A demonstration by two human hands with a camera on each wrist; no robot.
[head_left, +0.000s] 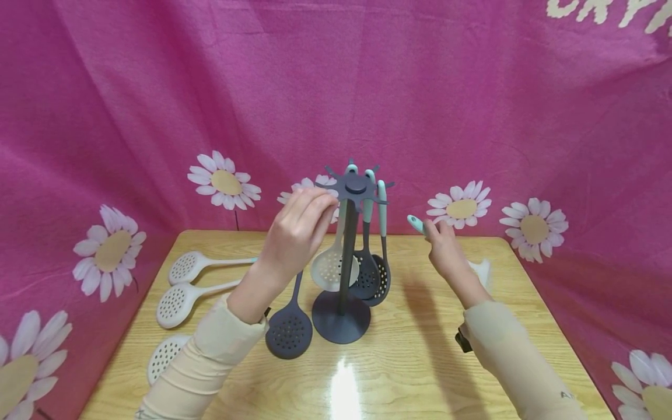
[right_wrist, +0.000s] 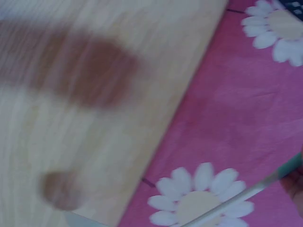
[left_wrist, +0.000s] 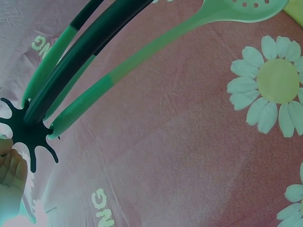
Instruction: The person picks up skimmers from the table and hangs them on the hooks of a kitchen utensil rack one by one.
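My left hand [head_left: 301,227] is at the top of a dark utensil rack [head_left: 356,185], its bent fingers pinching a hook on the left side. From the rack's other hooks hang a white skimmer [head_left: 326,271] and two dark skimmers [head_left: 366,277], all with mint handles. In the left wrist view my fingertips meet the star-shaped top [left_wrist: 28,127]. Right of the rack, my right hand [head_left: 446,248] grips a white utensil by its mint handle [head_left: 416,223]. Its pale shaft [right_wrist: 251,190] crosses the right wrist view; its head is mostly hidden behind my forearm.
A dark skimmer [head_left: 289,333] lies on the wooden table [head_left: 399,361], left of the rack's round base [head_left: 341,321]. Three white skimmers [head_left: 175,304] lie along the left side, one partly under my left sleeve. Pink cloth [head_left: 294,87] with daisies surrounds the table's back and sides.
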